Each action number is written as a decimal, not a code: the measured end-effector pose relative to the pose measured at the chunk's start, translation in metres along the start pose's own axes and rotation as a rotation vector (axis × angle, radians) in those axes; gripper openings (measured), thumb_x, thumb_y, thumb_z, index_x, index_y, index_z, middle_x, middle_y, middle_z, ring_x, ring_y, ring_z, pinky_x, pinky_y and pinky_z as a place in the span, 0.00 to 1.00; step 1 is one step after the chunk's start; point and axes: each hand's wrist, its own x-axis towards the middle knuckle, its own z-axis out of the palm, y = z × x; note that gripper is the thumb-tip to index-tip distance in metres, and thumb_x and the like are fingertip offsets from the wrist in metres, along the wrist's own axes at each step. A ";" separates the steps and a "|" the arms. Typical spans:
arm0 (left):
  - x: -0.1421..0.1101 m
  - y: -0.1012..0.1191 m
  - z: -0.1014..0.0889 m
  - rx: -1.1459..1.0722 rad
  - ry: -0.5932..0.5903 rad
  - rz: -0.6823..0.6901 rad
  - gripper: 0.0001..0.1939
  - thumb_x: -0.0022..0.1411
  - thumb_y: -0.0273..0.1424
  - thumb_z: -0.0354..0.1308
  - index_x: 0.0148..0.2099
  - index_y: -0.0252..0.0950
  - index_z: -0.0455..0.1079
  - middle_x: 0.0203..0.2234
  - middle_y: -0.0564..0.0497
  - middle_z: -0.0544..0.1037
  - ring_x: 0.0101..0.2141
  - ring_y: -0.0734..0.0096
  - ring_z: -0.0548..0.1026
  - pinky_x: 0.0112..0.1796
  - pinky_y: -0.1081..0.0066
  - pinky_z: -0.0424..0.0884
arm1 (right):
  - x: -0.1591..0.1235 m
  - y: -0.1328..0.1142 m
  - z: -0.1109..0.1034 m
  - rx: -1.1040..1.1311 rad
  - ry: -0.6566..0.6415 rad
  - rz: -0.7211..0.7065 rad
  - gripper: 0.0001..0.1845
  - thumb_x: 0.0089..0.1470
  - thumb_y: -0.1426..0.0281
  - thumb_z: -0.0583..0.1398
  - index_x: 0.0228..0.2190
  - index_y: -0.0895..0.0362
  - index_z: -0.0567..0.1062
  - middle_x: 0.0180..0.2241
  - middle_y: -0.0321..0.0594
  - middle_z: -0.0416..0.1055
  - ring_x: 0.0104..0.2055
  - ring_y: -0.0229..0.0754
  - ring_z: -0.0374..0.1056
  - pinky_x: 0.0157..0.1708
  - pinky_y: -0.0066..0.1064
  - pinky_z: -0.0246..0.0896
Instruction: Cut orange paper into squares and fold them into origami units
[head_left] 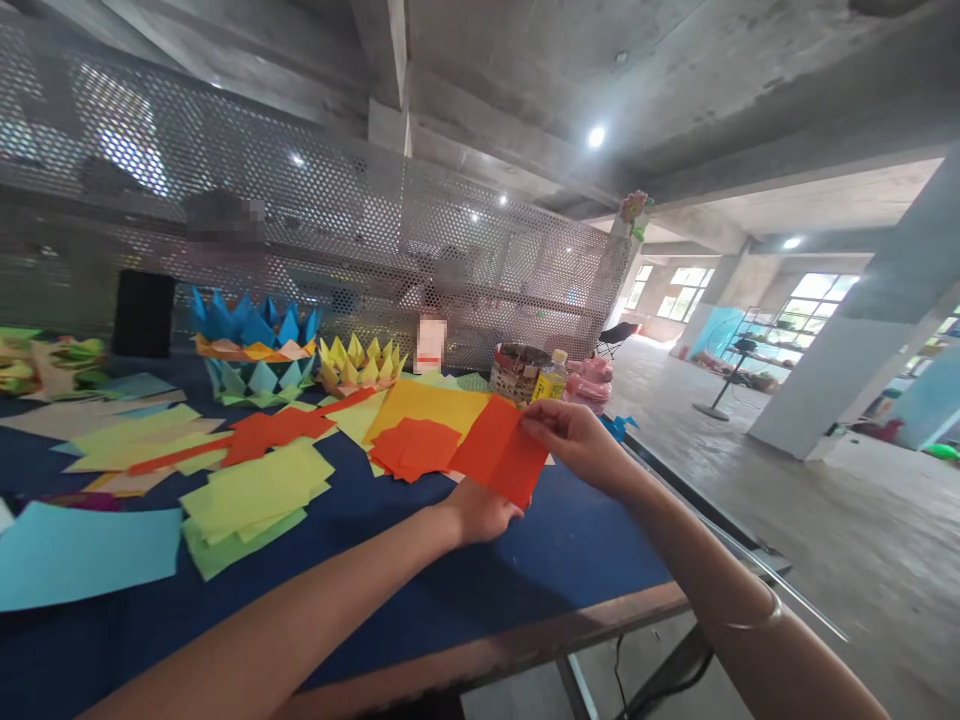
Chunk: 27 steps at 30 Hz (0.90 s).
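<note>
An orange-red sheet of paper is held up between my two hands above the table. From below, my left hand grips its lower edge, some fingers hidden behind the sheet. The fingers of my right hand pinch its upper right edge. Just left of the sheet lies a small pile of orange-red paper pieces, resting on yellow paper. Several light green sheets are stacked farther left, and a light blue sheet lies at the far left.
Folded paper crowns stand behind: a blue one and a yellow one. At the back right are a round container, a yellow-labelled bottle and a pink object. A perforated metal panel borders the table's far side.
</note>
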 end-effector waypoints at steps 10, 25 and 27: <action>0.004 -0.007 0.007 0.101 -0.138 0.018 0.17 0.67 0.37 0.56 0.55 0.37 0.67 0.51 0.45 0.72 0.46 0.62 0.75 0.45 0.56 0.74 | -0.002 0.006 -0.001 -0.032 -0.011 -0.006 0.13 0.58 0.61 0.56 0.33 0.58 0.74 0.26 0.35 0.69 0.26 0.36 0.62 0.24 0.27 0.54; -0.004 -0.007 0.000 0.045 -0.047 0.015 0.10 0.66 0.29 0.55 0.48 0.36 0.71 0.47 0.46 0.77 0.48 0.61 0.74 0.50 0.59 0.69 | -0.008 0.006 -0.004 0.016 -0.009 0.010 0.12 0.56 0.63 0.57 0.34 0.59 0.74 0.28 0.37 0.71 0.29 0.38 0.65 0.28 0.29 0.57; 0.001 -0.012 0.006 0.053 -0.060 0.013 0.13 0.67 0.34 0.56 0.52 0.36 0.69 0.50 0.45 0.74 0.47 0.62 0.74 0.48 0.56 0.72 | -0.010 0.007 -0.005 -0.001 -0.009 0.005 0.12 0.57 0.63 0.57 0.34 0.59 0.74 0.28 0.37 0.71 0.29 0.38 0.65 0.28 0.29 0.56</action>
